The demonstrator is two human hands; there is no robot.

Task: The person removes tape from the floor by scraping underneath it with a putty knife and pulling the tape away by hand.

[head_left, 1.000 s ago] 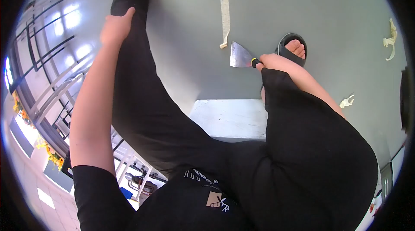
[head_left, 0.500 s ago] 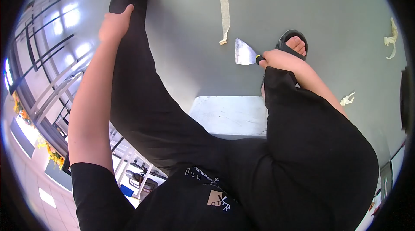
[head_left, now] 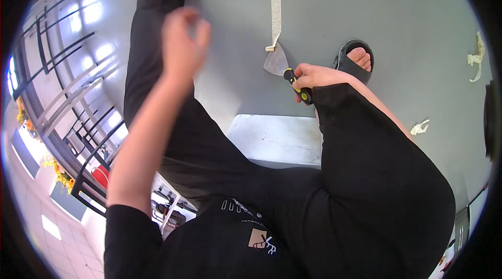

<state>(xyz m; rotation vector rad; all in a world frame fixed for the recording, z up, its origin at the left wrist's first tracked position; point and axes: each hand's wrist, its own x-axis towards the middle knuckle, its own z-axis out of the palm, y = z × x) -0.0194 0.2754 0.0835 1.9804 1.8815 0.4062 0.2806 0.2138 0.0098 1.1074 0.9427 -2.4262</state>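
Note:
My right hand (head_left: 308, 79) is wrapped round the black and yellow handle of a scraper (head_left: 276, 60). The metal blade lies at the near end of a strip of pale tape (head_left: 275, 12) on the grey floor (head_left: 230, 44). Blurred by motion, my left hand (head_left: 184, 41) hangs over the inner side of my left trouser leg (head_left: 157, 33), its thumb and fingers apart and nothing between them.
A white stool or box (head_left: 277, 140) is beneath me. My right foot in a black sandal (head_left: 357, 62) stands beyond my right hand. Tape scraps (head_left: 420, 127) lie at the right. Metal frames (head_left: 63, 33) stand at the left.
My left hand has come off my lower trouser leg and swung right. The scraper has turned and moved left, so its blade now meets the tape end and more of its handle shows.

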